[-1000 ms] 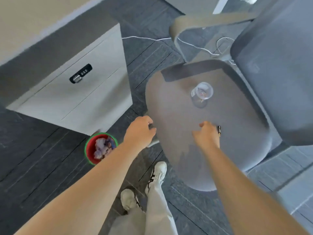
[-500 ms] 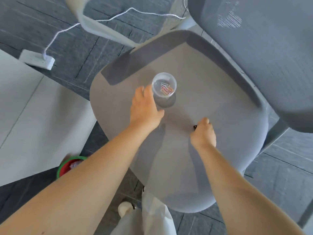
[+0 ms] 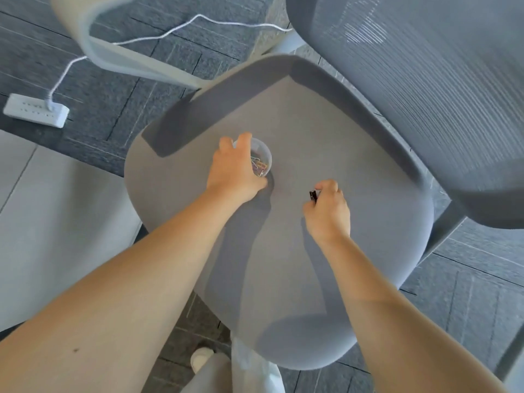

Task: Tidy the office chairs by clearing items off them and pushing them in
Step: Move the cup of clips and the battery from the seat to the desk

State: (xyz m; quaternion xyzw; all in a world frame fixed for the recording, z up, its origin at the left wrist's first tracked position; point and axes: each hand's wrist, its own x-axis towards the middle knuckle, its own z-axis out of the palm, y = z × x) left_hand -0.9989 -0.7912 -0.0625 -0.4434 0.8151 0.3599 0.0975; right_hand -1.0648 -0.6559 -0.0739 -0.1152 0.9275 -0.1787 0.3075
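The left hand (image 3: pixel 236 171) curls its fingers around a clear cup of paper clips (image 3: pixel 262 161) mid-seat on the office chair (image 3: pixel 354 171). Just right of it, the right hand (image 3: pixel 329 211) pinches a small black clip (image 3: pixel 312 196). The cup is open-topped, so tilting it on the lift would likely scatter clips over the seat.

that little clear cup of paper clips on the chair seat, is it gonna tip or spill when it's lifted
Probably light: the clear cup is small and holds only a few paper clips. It looks open-topped, so tilting could spill them. The left hand wraps its side, which should steady it.
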